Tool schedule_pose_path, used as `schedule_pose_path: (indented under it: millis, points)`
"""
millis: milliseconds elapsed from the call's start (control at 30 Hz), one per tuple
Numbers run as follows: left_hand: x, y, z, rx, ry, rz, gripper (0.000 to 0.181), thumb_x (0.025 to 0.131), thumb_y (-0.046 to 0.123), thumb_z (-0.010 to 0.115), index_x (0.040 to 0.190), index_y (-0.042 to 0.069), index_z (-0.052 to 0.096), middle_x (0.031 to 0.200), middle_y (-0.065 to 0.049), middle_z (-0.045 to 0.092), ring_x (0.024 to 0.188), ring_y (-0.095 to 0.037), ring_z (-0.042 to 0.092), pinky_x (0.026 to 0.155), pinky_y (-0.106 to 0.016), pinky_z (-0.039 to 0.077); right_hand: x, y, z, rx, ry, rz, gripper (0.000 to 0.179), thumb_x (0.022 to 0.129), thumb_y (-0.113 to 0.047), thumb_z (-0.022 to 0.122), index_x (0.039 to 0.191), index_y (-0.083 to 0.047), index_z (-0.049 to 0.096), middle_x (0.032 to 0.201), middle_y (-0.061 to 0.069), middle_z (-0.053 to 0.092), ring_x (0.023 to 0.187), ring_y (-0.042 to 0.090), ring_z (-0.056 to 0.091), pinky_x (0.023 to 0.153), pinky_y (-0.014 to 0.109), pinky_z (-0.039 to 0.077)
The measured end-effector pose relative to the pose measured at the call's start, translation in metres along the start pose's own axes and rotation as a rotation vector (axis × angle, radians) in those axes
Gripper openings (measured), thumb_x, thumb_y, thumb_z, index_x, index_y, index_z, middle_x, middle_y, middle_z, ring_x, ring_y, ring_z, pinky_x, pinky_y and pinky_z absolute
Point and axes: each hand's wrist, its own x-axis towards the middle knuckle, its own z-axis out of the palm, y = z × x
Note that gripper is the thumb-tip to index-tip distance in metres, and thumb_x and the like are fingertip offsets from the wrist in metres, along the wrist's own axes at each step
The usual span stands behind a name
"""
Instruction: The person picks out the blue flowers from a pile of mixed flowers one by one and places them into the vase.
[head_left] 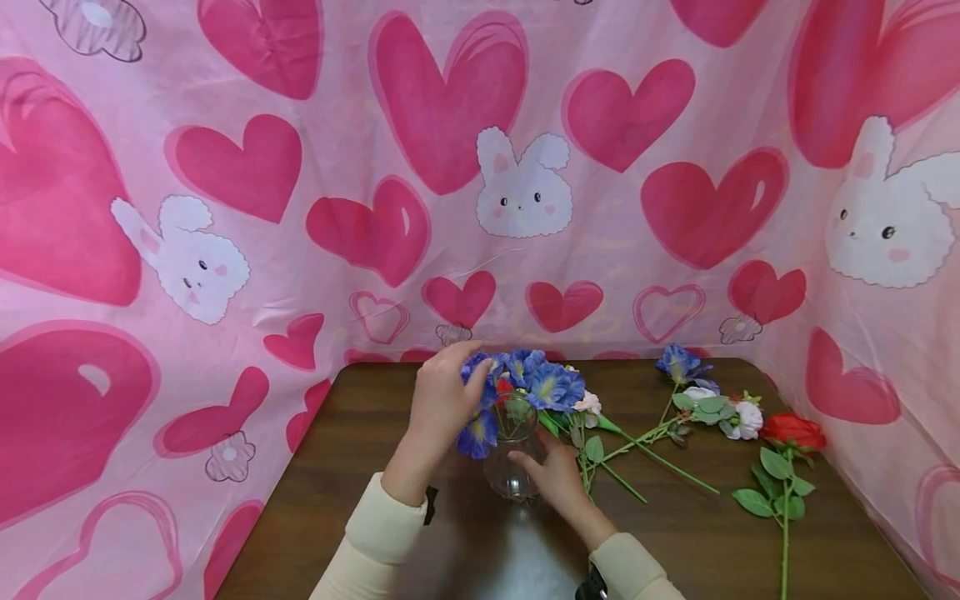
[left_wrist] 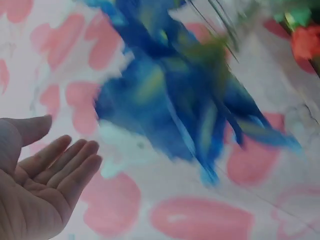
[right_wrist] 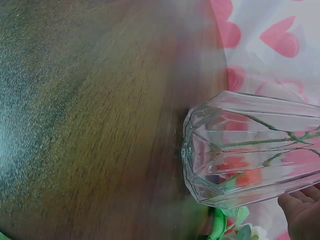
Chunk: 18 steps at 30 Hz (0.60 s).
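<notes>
A clear faceted glass vase [head_left: 512, 481] stands on the table with green stems inside it, plain through its wall in the right wrist view. Blue flowers [head_left: 553, 386] spread over its mouth, and a bit of red bloom [head_left: 504, 387] shows among them. My left hand [head_left: 444, 392] is raised at the left of the blooms; the left wrist view has its fingers loosely extended, holding nothing, beside a blurred blue flower [left_wrist: 150, 95]. Low on the vase's right side, my right hand [head_left: 558, 479] holds the glass, thumb in front and fingers partly hidden behind.
Right of the vase, several loose stems lie on the dark wooden table [head_left: 360, 433]: a blue flower [head_left: 678, 364], white flowers [head_left: 744, 419] and a red rose [head_left: 793, 432]. A pale pink bloom [head_left: 589, 404] lies close behind my right hand. Heart-patterned cloth [head_left: 240, 167] hangs around the table.
</notes>
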Motion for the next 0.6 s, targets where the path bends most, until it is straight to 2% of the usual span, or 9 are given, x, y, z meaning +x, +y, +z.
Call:
schedule_pose_path:
  millis: [133, 300, 400, 500, 600]
  points:
    - [-0.002, -0.026, -0.01, -0.073, 0.041, -0.063, 0.032, 0.085, 0.016, 0.076, 0.115, 0.005, 0.071, 0.115, -0.011, 0.068, 0.107, -0.026, 0.063, 0.088, -0.04, 0.052, -0.001, 0.0, 0.0, 0.001, -0.007, -0.008, 0.058, 0.08, -0.024, 0.08, 0.129, -0.001, 0.06, 0.119, 0.02, 0.064, 0.111, 0.035, 0.06, 0.09, 0.051, 0.048]
    - [-0.013, -0.058, -0.011, -0.149, 0.069, -0.146, 0.031, 0.086, 0.014, 0.075, 0.115, 0.003, 0.07, 0.115, -0.011, 0.068, 0.112, -0.027, 0.061, 0.095, -0.042, 0.047, -0.002, 0.0, -0.001, 0.015, -0.021, 0.014, 0.059, 0.08, -0.023, 0.08, 0.13, -0.002, 0.059, 0.119, 0.018, 0.065, 0.112, 0.033, 0.06, 0.091, 0.05, 0.048]
    - [-0.021, -0.077, -0.008, -0.151, 0.092, -0.201, 0.029, 0.086, 0.013, 0.075, 0.112, 0.001, 0.071, 0.109, -0.013, 0.069, 0.107, -0.029, 0.063, 0.095, -0.044, 0.047, -0.002, 0.0, 0.0, 0.026, -0.025, 0.012, 0.059, 0.08, -0.023, 0.08, 0.131, -0.001, 0.058, 0.12, 0.019, 0.065, 0.112, 0.034, 0.06, 0.091, 0.05, 0.048]
    - [-0.03, -0.093, -0.003, -0.149, 0.108, -0.277, 0.028, 0.085, 0.013, 0.076, 0.109, 0.0, 0.072, 0.1, -0.014, 0.07, 0.096, -0.031, 0.064, 0.088, -0.046, 0.05, -0.002, 0.001, 0.001, 0.041, -0.026, 0.012, 0.06, 0.081, -0.023, 0.079, 0.132, -0.001, 0.057, 0.122, 0.019, 0.063, 0.113, 0.034, 0.06, 0.092, 0.049, 0.048]
    - [-0.041, -0.106, 0.004, -0.148, 0.071, -0.361, 0.026, 0.085, 0.012, 0.077, 0.107, 0.0, 0.072, 0.097, -0.015, 0.071, 0.091, -0.032, 0.065, 0.083, -0.046, 0.052, -0.002, 0.001, 0.001, 0.045, -0.027, 0.019, 0.06, 0.081, -0.023, 0.079, 0.132, -0.002, 0.057, 0.123, 0.019, 0.063, 0.113, 0.034, 0.06, 0.092, 0.049, 0.048]
